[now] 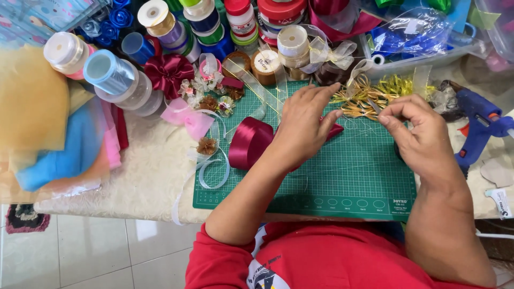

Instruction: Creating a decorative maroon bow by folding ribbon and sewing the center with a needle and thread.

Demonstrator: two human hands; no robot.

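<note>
Head view, looking down on a craft table: the left hand (308,126) lies flat, fingers together and pressed down on a folded piece of glossy dark red satin ribbon (250,142), whose smooth loop bulges out past the wrist side of the hand while a small pointed tip shows just beyond the fingertips. The ribbon rests on a green gridded cutting mat (348,176). The right hand (420,134) hovers just beside the left, thumb and forefinger pinched together on something thin and pale, perhaps a needle or pin; it is too small to tell which.

Just past the pinched fingers lies a loose tangle of shiny gold ribbon strands (369,96). Beyond the right knuckles, off the mat's edge, rests a blue hot glue gun (482,126). Away from the left hand's thumb side sit a ruffled maroon ribbon rosette (168,72), a sheer pink bow (187,119), and clear plastic spools (110,72) of ribbon in many colours. Soft folded sheets of orange and blue fabric (48,123) lie farthest out, on a pale textured tablecloth (144,182).
</note>
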